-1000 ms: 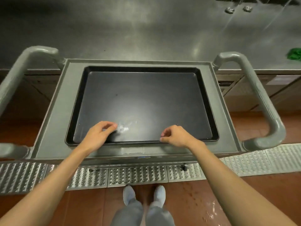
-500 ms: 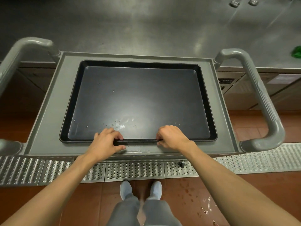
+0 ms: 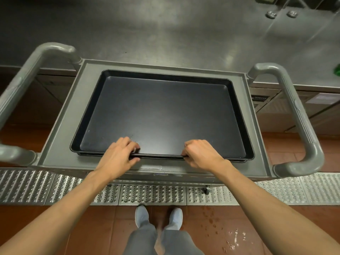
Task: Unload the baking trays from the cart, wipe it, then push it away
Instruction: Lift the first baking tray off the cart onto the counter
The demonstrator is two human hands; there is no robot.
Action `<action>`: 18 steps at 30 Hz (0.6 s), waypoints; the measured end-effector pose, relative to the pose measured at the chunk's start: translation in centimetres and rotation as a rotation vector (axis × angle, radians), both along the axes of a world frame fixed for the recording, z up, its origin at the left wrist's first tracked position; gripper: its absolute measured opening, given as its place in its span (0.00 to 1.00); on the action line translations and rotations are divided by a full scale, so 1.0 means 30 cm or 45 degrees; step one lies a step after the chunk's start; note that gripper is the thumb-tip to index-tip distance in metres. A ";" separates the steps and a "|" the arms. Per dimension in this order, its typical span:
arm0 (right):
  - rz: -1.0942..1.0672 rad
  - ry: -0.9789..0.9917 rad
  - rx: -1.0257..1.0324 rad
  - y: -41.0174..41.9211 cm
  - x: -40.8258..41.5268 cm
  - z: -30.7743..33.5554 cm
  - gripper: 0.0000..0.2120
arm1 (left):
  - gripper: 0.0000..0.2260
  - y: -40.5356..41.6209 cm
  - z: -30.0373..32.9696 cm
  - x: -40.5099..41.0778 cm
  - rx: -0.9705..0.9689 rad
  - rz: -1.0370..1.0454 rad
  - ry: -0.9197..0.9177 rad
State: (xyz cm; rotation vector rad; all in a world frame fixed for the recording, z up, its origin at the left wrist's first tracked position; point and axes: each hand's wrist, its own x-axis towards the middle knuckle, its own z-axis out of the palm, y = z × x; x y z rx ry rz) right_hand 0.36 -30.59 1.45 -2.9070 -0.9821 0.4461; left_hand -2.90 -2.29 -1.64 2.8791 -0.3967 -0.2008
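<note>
A steel bench (image 3: 165, 30) fills the far side of the scene, its brushed top running the full width behind the cart (image 3: 60, 126). The cart is grey, with a flat rimmed top deck and a thick looped handle at each end, one (image 3: 24, 80) to the left of the deck and one (image 3: 301, 122) to the right. Its far edge sits just beside the front edge of the bench. Under the cart's near edge a strip of perforated metal floor grating (image 3: 152, 195) crosses the red tiled floor (image 3: 220, 232), and the person's two pale shoes (image 3: 141, 216) stand on the tiles just behind it. A black baking tray (image 3: 161, 116) lies on the cart deck and covers most of it; a second dark rim shows directly below its near edge, so it looks stacked on at least one more tray. The left hand (image 3: 117, 155) grips the tray's near rim left of centre, fingers curled over into the tray and thumb under the lip. The right hand (image 3: 200, 155) grips the same rim right of centre in the same way. The two hands are apart, with a bare stretch of rim between them. A small green object (image 3: 337, 70) lies on the bench past the cart's right handle, cut by the frame edge.
</note>
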 end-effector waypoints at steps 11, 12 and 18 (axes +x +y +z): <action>-0.171 -0.291 0.208 -0.060 0.006 0.180 0.14 | 0.28 0.058 0.175 0.069 0.222 -0.039 -0.434; -0.167 -0.322 0.085 -0.070 0.004 0.162 0.23 | 0.27 0.064 0.170 0.066 0.207 -0.044 -0.463; -0.325 -0.455 -0.097 -0.093 -0.024 0.079 0.37 | 0.23 0.073 0.124 0.052 0.115 -0.045 -0.582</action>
